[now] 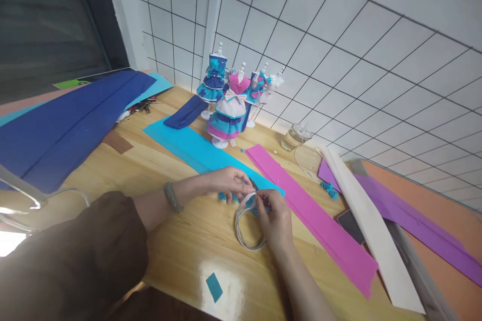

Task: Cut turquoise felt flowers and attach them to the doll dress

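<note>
The right hand (276, 215) is closed to a narrow pinch at the upper end of a white strip (246, 200), which rises from a pale tape roll (238, 230). The left hand (228, 183) comes in from the left, its thumb and fingers drawn close together at that same end; whether they grip the strip or only touch it, I cannot tell. The roll hangs or stands just below the fingertips, to the left of the right hand, over the near part of the wooden table (181, 266); contact with the wood is unclear.

Handling the strip well probably means gripping it by its very edge, so that little of any sticky face meets the skin. The roll would be best steadied, since a loose ring could swing and twist the strip. Light, even tension should keep the strip flat.

Care is also wise around the blue scraps (222, 196) beside the left fingers, which could cling to tape. The blue paper (188, 146) lies on the far side of the hands, the pink paper (309, 215) to the right.
</note>
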`<state>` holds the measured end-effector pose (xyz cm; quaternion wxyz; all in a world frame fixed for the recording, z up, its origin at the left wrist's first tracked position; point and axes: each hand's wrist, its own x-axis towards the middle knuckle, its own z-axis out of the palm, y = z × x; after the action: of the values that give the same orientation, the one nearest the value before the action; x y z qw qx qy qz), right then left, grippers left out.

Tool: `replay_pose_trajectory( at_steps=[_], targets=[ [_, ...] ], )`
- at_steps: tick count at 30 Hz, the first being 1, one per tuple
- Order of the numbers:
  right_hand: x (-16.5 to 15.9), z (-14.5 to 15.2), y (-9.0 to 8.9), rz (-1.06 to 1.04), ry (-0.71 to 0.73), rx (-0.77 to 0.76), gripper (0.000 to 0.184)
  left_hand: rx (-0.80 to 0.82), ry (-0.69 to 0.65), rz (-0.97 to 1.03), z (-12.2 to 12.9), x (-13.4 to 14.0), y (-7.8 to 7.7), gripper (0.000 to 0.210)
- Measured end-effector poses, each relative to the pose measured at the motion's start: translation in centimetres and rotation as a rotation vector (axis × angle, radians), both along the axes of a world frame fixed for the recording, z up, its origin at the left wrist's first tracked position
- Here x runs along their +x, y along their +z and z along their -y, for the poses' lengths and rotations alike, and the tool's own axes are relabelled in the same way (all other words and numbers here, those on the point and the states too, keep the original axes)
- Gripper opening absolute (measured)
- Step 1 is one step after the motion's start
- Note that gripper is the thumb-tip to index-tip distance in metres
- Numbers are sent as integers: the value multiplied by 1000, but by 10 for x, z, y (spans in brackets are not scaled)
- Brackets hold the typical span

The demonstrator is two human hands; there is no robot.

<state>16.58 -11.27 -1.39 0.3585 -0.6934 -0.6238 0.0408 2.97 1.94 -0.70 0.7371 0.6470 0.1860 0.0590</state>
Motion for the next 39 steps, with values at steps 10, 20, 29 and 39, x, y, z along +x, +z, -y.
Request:
replay_pose_trajectory(
  at_steps=[10,20,29,39],
  targets=[
    [1,-3,-15,-82,0,53,10,-213,-172,12,0,0,-14,56],
    [2,-2,-17,-117,34,31,12,-211,-99,-55,3,0,-3,44],
    [1,-3,-19,-79,99,26,17,-176,31,-6,1,1,-8,40],
    [-1,-3,-19,-100,96,26,17,-306,-3,-45,0,3,-12,39]
  ],
)
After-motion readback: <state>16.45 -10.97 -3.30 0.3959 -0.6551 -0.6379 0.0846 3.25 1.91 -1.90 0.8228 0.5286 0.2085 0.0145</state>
